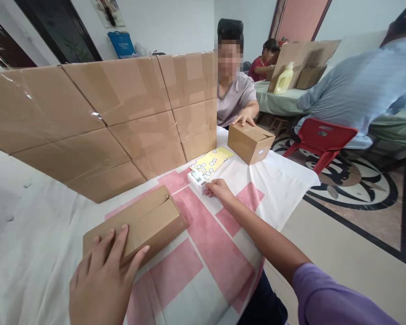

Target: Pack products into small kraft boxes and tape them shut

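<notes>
My left hand (103, 275) lies with fingers spread on a closed brown cardboard box (149, 221) on the near part of the table. Its thumb rests by the box's near edge. Farther out, my right hand (218, 188) has its fingers curled together at the near right end of a small white box (196, 179) with printing on top. The fingertips are partly hidden there. Just behind the white box lies a yellow sheet (219, 155) with several small white labels on it.
A wall of taped cardboard boxes (138, 126) stands along the table's left and far side. Across the table, a person's hand (245, 116) rests on another cardboard box (248, 142). A red chair (321, 140) and other people are at the right. The tablecloth (219, 243) is pink and white.
</notes>
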`<action>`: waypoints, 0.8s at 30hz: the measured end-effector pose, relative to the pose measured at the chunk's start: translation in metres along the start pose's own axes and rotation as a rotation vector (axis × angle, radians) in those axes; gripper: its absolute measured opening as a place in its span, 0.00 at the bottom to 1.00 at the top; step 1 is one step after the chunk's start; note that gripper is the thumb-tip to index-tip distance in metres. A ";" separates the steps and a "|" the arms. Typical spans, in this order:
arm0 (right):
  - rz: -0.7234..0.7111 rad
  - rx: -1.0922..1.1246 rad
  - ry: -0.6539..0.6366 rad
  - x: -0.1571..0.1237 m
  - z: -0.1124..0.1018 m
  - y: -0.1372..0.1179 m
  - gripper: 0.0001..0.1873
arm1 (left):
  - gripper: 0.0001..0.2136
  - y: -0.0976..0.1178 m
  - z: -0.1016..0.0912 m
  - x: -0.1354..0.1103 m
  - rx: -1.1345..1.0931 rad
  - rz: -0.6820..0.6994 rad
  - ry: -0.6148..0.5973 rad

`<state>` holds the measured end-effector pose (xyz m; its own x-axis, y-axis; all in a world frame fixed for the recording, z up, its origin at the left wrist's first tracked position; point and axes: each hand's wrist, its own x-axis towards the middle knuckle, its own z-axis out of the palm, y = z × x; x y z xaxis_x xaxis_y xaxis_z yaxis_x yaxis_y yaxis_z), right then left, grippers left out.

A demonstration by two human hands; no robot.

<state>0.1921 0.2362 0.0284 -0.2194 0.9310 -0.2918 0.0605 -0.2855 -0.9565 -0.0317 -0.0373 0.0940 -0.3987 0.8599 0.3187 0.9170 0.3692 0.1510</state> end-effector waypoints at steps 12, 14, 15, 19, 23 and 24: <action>-0.093 -0.108 -0.045 0.008 -0.002 0.011 0.20 | 0.32 -0.005 0.006 0.001 0.128 0.039 0.062; -0.121 -0.125 -0.046 0.010 -0.003 0.015 0.20 | 0.32 -0.003 0.005 0.001 0.119 0.041 0.081; -0.133 -0.130 -0.047 0.011 -0.003 0.016 0.20 | 0.32 0.000 0.004 0.001 0.111 0.039 0.093; -0.168 -0.137 -0.062 0.014 -0.003 0.021 0.19 | 0.33 0.009 -0.001 0.001 0.083 0.034 0.115; -0.192 -0.123 -0.089 0.014 -0.005 0.020 0.18 | 0.31 0.012 -0.003 0.000 0.095 0.036 0.121; -0.192 -0.119 -0.098 0.013 -0.006 0.019 0.18 | 0.31 0.011 -0.003 0.000 0.104 0.042 0.125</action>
<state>0.1959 0.2439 0.0061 -0.3315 0.9373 -0.1077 0.1210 -0.0709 -0.9901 -0.0213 -0.0340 0.0982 -0.3529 0.8271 0.4376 0.9265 0.3741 0.0400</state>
